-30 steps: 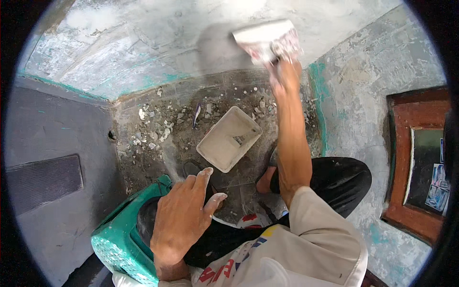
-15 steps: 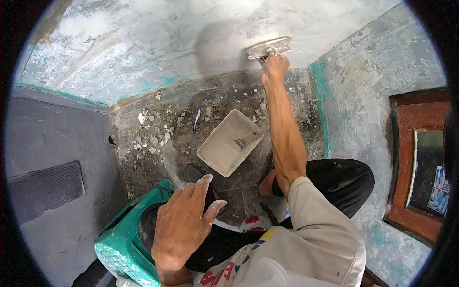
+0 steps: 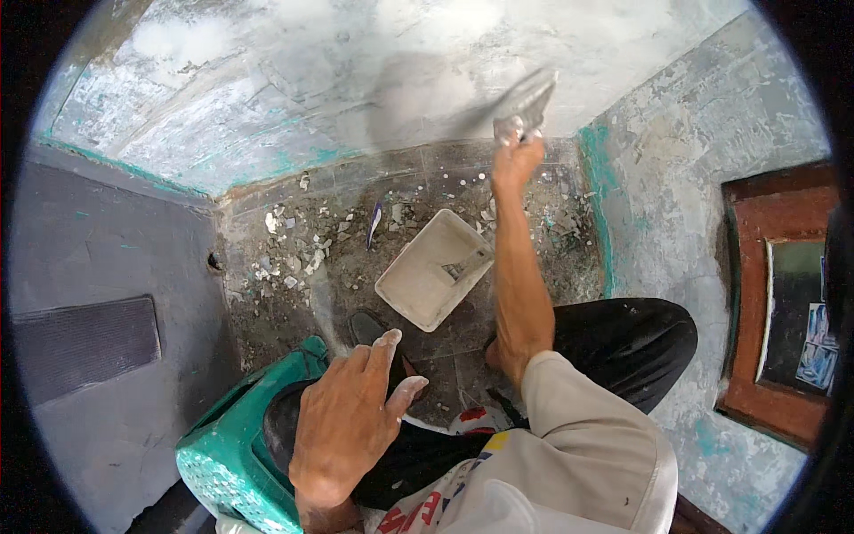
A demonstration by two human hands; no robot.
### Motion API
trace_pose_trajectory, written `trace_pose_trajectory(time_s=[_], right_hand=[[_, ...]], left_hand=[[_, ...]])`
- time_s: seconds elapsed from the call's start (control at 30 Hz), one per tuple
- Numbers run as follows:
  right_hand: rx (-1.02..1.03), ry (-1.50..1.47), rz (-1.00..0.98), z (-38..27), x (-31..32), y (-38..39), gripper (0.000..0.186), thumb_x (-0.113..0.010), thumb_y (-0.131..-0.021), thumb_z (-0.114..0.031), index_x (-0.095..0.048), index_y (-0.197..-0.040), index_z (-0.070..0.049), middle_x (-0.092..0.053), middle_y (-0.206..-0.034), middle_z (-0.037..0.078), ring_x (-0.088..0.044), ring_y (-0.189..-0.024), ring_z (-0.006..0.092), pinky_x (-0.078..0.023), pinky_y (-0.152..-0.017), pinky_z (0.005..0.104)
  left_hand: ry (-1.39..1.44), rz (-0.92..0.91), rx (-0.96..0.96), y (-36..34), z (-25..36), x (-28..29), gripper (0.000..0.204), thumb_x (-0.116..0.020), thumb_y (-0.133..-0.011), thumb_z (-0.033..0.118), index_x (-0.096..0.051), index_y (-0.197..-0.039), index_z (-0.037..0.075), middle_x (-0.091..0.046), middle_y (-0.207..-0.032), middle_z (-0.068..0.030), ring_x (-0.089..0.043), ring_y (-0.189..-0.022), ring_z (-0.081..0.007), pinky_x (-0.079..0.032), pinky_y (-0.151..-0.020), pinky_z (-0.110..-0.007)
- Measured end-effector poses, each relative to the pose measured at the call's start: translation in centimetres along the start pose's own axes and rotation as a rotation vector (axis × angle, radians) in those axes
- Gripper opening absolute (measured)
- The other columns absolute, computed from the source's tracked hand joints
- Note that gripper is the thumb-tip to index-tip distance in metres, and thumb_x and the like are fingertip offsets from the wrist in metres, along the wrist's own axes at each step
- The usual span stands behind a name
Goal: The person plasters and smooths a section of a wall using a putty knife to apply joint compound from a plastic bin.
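The person's right hand point(image 3: 518, 162) is closed around a wide scraper point(image 3: 528, 100), beyond the tub point(image 3: 422, 276) and to its right. The scraper is tilted and blurred; whether its blade touches the pale, patchy wall point(image 3: 311, 89) behind the tub cannot be told. The left hand point(image 3: 347, 423) is empty, back upward, nearer the person than the tub and to its left; the fingers reach forward, the thumb stands apart, and the tips are dusted white. The tub, shallow, off-white and rectangular, sits at an angle on the dirty floor point(image 3: 347, 285). Left of the tub lie pale broken chips point(image 3: 289, 258) and, closer to it, a slim white-and-purple object point(image 3: 374, 222). A green plastic stool point(image 3: 236, 458) stands left of the tub, toward the person. Far to the tub's right is a brown wooden frame point(image 3: 743, 298).
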State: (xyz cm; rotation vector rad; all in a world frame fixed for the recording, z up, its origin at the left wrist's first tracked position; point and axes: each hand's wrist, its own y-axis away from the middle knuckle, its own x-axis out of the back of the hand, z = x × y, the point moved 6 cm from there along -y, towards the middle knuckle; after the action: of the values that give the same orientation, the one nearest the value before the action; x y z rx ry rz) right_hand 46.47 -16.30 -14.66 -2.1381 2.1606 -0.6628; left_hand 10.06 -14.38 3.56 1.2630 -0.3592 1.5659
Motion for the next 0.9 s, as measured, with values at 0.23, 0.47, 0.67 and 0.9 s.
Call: trace_pose_trajectory(time_s=[0.23, 0.47, 0.67, 0.9], right_hand=[[0.293, 0.108, -0.113, -1.4, -16.4, 7.9, 0.017, -0.056, -0.096, -0.009, -0.064, -0.101, 0.006, -0.064, -0.082, 0.025, -0.061, -0.073, 0.0405, -0.048, -0.069, 0.0512], [0.169, -0.057, -0.309, -4.2, -5.3, 10.5, 0.026, -0.056, -0.104, -0.019, -0.065, -0.112, 0.004, -0.060, -0.066, 0.015, -0.053, -0.053, 0.0243, -0.045, -0.052, 0.0417], [-0.003, 0.285, -0.079, 0.8, -0.9, -2.2, 0.017, -0.058, -0.100, -0.012, -0.062, -0.098, 0.005, -0.062, -0.072, 0.016, -0.057, -0.061, 0.0243, -0.046, -0.054, 0.0423], [0.346, 0.165, -0.157, -3.8, -9.6, 7.3, 0.053, -0.061, -0.090, 0.001, -0.052, -0.142, 0.007, -0.069, -0.091, 0.023, -0.066, -0.073, 0.0355, -0.055, -0.067, 0.0460]], left_hand=[[0.027, -0.009, -0.045, -0.6, 0.8, -0.1, 0.056, -0.066, -0.097, 0.038, -0.056, -0.138, 0.002, -0.065, -0.099, -0.0123, -0.067, -0.091, -0.0297, -0.057, -0.076, -0.041], [0.049, 0.025, -0.026, 0.3, -0.5, 0.2, 0.056, -0.066, -0.097, 0.038, -0.056, -0.137, 0.002, -0.065, -0.099, -0.0124, -0.067, -0.089, -0.0309, -0.057, -0.075, -0.041], [0.040, 0.003, -0.031, 0.5, -0.3, 0.4, 0.056, -0.066, -0.096, 0.038, -0.056, -0.138, 0.002, -0.066, -0.099, -0.0120, -0.067, -0.088, -0.0295, -0.057, -0.074, -0.039], [0.110, -0.110, 0.014, -0.1, 0.3, 0.0, 0.056, -0.065, -0.097, 0.040, -0.053, -0.139, 0.005, -0.067, -0.113, -0.0166, -0.066, -0.102, -0.0358, -0.055, -0.085, -0.045]])
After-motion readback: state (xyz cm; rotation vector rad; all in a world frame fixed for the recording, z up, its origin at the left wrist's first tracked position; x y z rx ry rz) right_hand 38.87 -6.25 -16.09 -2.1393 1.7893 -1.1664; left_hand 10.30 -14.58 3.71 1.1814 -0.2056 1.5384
